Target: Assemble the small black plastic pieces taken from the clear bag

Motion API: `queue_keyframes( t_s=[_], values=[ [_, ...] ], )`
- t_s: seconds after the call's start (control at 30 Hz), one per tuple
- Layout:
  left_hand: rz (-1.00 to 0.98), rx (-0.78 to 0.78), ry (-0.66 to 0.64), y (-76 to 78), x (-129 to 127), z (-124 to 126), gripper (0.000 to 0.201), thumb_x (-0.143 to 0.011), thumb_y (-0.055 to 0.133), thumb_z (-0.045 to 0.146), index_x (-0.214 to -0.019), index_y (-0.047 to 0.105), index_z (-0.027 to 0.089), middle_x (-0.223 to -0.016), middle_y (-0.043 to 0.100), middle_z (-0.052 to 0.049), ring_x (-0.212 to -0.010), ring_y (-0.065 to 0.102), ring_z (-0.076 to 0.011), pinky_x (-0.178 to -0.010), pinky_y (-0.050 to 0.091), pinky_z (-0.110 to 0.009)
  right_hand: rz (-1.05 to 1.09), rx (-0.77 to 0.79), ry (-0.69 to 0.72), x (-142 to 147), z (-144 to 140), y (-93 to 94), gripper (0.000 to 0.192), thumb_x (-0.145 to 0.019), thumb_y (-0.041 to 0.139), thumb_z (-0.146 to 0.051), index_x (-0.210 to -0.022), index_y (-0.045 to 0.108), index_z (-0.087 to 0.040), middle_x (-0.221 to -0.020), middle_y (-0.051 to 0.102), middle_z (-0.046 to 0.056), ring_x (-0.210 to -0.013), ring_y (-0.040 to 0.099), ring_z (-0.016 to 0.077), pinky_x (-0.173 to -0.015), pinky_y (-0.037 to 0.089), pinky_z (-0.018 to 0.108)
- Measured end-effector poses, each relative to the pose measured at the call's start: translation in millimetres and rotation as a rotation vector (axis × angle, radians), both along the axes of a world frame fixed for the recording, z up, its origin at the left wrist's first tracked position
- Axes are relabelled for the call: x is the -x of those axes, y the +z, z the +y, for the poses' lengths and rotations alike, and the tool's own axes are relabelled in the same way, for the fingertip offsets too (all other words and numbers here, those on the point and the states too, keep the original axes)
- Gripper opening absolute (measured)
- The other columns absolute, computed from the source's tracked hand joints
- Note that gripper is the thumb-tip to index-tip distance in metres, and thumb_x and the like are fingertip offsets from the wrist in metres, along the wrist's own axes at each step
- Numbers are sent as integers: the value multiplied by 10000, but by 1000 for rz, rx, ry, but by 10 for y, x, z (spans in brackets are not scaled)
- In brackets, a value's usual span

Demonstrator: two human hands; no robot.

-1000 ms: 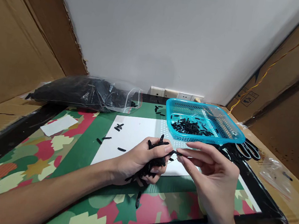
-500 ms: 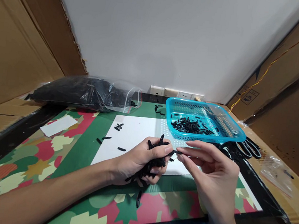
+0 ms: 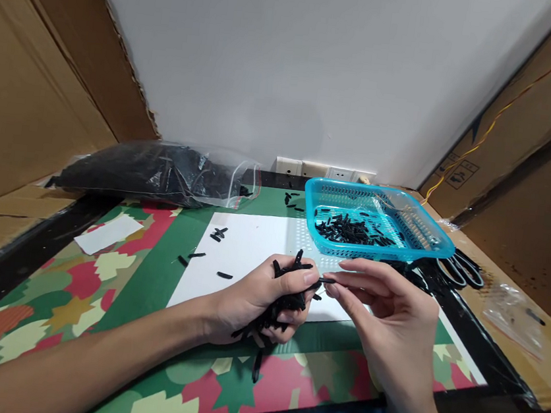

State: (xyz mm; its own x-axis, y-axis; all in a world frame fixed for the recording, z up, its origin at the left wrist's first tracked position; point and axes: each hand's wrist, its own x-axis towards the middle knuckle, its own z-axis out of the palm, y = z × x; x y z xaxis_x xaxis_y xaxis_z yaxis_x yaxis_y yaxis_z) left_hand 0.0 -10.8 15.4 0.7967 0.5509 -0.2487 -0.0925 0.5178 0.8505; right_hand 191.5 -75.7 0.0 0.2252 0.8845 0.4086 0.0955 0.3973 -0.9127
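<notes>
Left hand (image 3: 258, 297) is closed around a bundle of short black plastic strips (image 3: 281, 298); right hand (image 3: 386, 325) pinches one strip. Beyond the right hand, the blue perforated plastic basket (image 3: 425, 247) contains loose black strips.

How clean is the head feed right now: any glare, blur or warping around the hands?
Head view: even, soft light and the left hand with its bundle of black pieces looks sharp, as does the right hand; glare only on the clear plastic bag; wide-angle warping bends the cardboard walls at the edges; faint shadows under the blue basket.

Leaf-patterned table (image 3: 68, 315) under white sheet (image 3: 250, 256), blue basket (image 3: 430, 247).
</notes>
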Motion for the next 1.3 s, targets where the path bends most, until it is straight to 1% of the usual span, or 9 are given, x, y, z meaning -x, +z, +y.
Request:
queue_keyframes(
  t_s=[0.23, 0.4, 0.5, 0.57, 0.7, 0.83, 0.9, 1.13, 1.3],
  values=[
    [29, 15, 18, 5, -8, 5, 373, -976, 665, 516, -845, 494, 212, -545, 404, 92, -413, 248, -30, -382, 257, -119, -102, -24, -54, 20, -6, -23, 133, -890, 828, -178, -999, 833, -255, -951, 853, 23, -856, 832, 217, -772, 708, 289],
    [42, 32, 18, -20, -10, 4, 389, -969, 656, 547, -843, 487, 220, -558, 396, 91, -407, 258, -37, -370, 213, -124, -440, -169, -311, -181, 3, 49, 151, -958, 759, -201, -1046, 846, -289, -993, 857, 10, -849, 814, 219, -828, 656, 350],
    [49, 39, 2, -40, -9, 0, 395, -961, 656, 562, -846, 487, 223, -563, 396, 91, -406, 268, -41, -370, 210, -126, -573, -201, -520, -422, 159, 179, 108, -970, 752, -273, -1023, 847, -278, -985, 856, 29, -854, 812, 253, -830, 629, 401],
    [60, 46, 3, -36, -13, -8, 403, -954, 660, 571, -849, 484, 225, -567, 396, 92, -406, 274, -42, -372, 208, -125, -666, -167, -567, -545, 302, 263, 123, -971, 733, -277, -1015, 844, -247, -985, 857, 57, -858, 818, 291, -821, 628, 443],
    [61, 58, 20, -11, -29, -27, 408, -955, 645, 580, -850, 472, 225, -568, 387, 95, -403, 271, -41, -368, 199, -125, -850, -93, -382, -519, 404, 337, 143, -957, 733, -278, -1025, 831, -199, -1140, 835, 116, -1070, 788, 355, -970, 595, 517],
    [58, 72, 44, -39, -33, -42, 411, -947, 662, 586, -864, 485, 225, -591, 391, 92, -419, 289, -41, -382, 200, -121, -636, -103, -10, -250, 170, 293, 142, -1017, 689, -294, -1103, 799, -270, -1171, 812, 39, -1110, 756, 243, -951, 594, 368],
    [54, 71, 53, -71, -27, -47, 413, -937, 680, 588, -874, 504, 220, -609, 405, 86, -430, 307, -41, -394, 204, -122, -543, -92, 101, -137, 58, 245, 142, -1012, 707, -261, -1124, 790, -291, -1145, 805, 20, -1075, 746, 211, -923, 585, 326],
    [53, 80, 5, -82, -23, -47, 424, -931, 687, 593, -852, 514, 213, -569, 398, 91, -418, 298, -46, -390, 193, -136, -224, -49, 179, -40, 59, 59, 84, -971, 759, -187, -944, 797, -257, -1002, 789, 30, -968, 741, 202, -864, 585, 313],
    [28, 76, 2, -32, -23, -28, 413, -946, 662, 585, -848, 509, 214, -549, 384, 98, -400, 270, -40, -377, 199, -136, -168, -40, 134, -49, 44, 35, 54, -955, 779, -204, -945, 815, -243, -978, 811, 48, -929, 766, 210, -850, 619, 310]
  ],
)
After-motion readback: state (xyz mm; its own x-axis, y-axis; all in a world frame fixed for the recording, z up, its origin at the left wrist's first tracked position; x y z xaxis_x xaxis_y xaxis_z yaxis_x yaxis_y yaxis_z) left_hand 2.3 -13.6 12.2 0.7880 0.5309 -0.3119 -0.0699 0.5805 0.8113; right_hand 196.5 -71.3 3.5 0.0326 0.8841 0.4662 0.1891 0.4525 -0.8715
